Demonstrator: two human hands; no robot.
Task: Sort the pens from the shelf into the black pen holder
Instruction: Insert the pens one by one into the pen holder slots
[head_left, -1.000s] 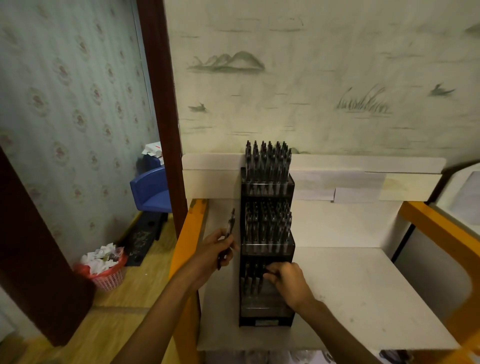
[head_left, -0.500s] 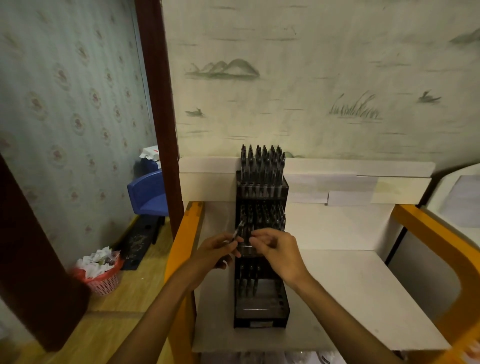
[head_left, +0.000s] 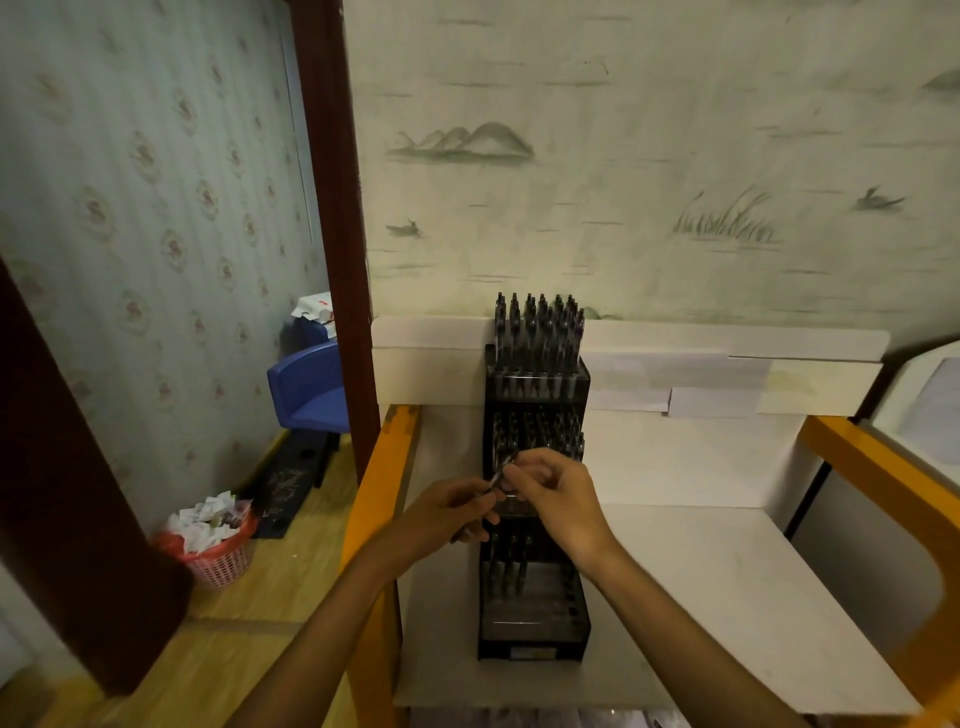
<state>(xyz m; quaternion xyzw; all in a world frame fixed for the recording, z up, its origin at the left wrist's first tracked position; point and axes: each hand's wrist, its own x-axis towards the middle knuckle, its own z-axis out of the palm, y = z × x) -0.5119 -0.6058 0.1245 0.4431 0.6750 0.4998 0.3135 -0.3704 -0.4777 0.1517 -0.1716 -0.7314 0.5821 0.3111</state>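
since a half-second back, barely shifted: right hand (head_left: 563, 499) a touch closer in against the left hand (head_left: 451, 514), both meeting in front of the holder's middle tier. nearest, bare forearms reaching in over the white shelf (head_left: 727, 597). left hand curled round the lower barrel of a dark pen (head_left: 500, 470), tilted up and to the right; right hand pinching at the same pen's upper end with thumb and forefinger. behind the hands, the black pen holder (head_left: 535, 634) standing on the shelf beside its orange edge (head_left: 387, 467): front tier only part filled at its left, middle tier mostly hidden, back tier packed with upright pens (head_left: 537, 327). likely a handover or a cap adjustment, not yet a placement. risks from here: a slip during the two-handed pinch, dropping the pen off the shelf's left edge toward the floor; a knuckle brushing the crowded middle row and tipping pens; a nudge to the tall, narrow holder, rocking it.
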